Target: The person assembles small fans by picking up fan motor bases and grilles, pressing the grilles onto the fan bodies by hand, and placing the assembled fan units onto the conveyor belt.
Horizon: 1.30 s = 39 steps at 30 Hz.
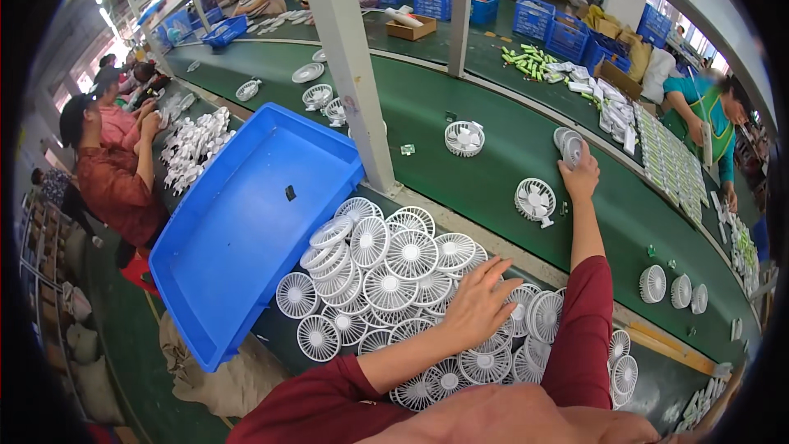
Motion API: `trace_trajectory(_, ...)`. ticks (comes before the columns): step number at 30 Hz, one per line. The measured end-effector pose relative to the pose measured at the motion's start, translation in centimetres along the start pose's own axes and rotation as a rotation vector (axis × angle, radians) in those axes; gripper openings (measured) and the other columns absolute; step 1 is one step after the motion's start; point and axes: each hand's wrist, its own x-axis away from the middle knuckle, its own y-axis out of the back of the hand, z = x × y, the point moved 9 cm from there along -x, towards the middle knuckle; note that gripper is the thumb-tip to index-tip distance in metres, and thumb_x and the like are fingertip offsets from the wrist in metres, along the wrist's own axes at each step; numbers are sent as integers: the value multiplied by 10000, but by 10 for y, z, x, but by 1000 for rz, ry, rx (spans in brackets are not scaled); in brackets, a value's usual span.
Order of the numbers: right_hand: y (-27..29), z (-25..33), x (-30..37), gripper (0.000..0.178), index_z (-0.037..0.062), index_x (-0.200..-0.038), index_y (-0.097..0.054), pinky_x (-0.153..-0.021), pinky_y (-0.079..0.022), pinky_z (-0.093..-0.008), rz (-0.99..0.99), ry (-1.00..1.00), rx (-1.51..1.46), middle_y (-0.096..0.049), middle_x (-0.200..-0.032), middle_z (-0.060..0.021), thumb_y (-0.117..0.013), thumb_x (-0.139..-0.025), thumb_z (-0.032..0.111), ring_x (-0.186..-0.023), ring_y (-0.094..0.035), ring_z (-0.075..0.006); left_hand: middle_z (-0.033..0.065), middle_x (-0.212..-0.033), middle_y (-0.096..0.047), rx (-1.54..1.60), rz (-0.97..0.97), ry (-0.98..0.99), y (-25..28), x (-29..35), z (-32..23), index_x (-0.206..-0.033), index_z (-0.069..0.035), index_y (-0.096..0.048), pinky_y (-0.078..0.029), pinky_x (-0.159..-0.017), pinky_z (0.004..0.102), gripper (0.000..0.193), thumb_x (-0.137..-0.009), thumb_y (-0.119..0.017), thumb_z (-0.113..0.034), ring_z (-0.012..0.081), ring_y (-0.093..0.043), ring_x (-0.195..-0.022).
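A heap of round white fan grilles (390, 288) lies on the near ledge in front of me. My left hand (478, 306) rests over the right part of this heap, fingers spread, gripping nothing. Out over the green conveyor belt (485, 111), my right hand (582, 171) is closed round a small stack of fan grilles (568, 145). A white fan head with its blades showing (535, 201) lies on the belt just left of that hand. Farther off sits a second fan head (465, 139).
A large blue tray (255, 222) with a small black piece in it stands tilted left of the heap. A pale post (345, 66) rises behind it. Grilles (652, 284) stand on the belt at right. Co-workers sit at left and far right.
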Motion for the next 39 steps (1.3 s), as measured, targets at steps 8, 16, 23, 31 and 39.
trace_trajectory(8, 18, 24, -33, 835, 156, -1343, -442, -934, -430, -475, -249, 131, -83, -578, -1179, -165, -791, -643, 447, -1101, -527, -367, 162, -1340, -471, -41, 8, 17, 8, -4, -1, -1162, -82, -605, -356, -1005, 467, 376, -813, -671, -204, 378, -418, -1240)
trace_trajectory(16, -30, -8, -60, 1035, 314, -1454, -256, -973, -427, -520, 58, -69, -28, -386, -1394, -226, -823, -597, 437, -1222, -453, -432, 160, -1337, -483, -33, 77, 23, 1, -7, -6, -1145, -93, -612, -364, -998, 457, 348, -817, -667, -194, 373, -432, -1235)
trace_trajectory(23, -21, -22, -61, 1004, 304, -1448, -271, -925, -465, -488, 99, -137, 14, -526, -1262, -202, -814, -607, 374, -1124, -545, -389, 150, -1337, -483, -25, 92, 33, 1, -7, -7, -1138, -104, -619, -378, -989, 451, 346, -805, -676, -180, 366, -437, -1231)
trace_trajectory(31, 17, -23, -21, 990, 246, -1442, -289, -921, -471, -445, 233, 103, -82, -603, -1163, -195, -810, -604, 326, -1075, -578, -378, 158, -1316, -490, -49, 39, -12, 3, -2, -7, -1126, -89, -618, -370, -993, 469, 347, -800, -678, -193, 382, -437, -1220)
trace_trajectory(39, 101, -46, 55, 978, 165, -1445, -315, -1012, -409, -392, 473, 197, -232, -522, -1322, -178, -811, -613, 300, -1214, -514, -335, 175, -1254, -536, -54, -24, -69, 2, 4, -5, -1088, -49, -636, -362, -998, 480, 323, -811, -664, -213, 378, -436, -1224)
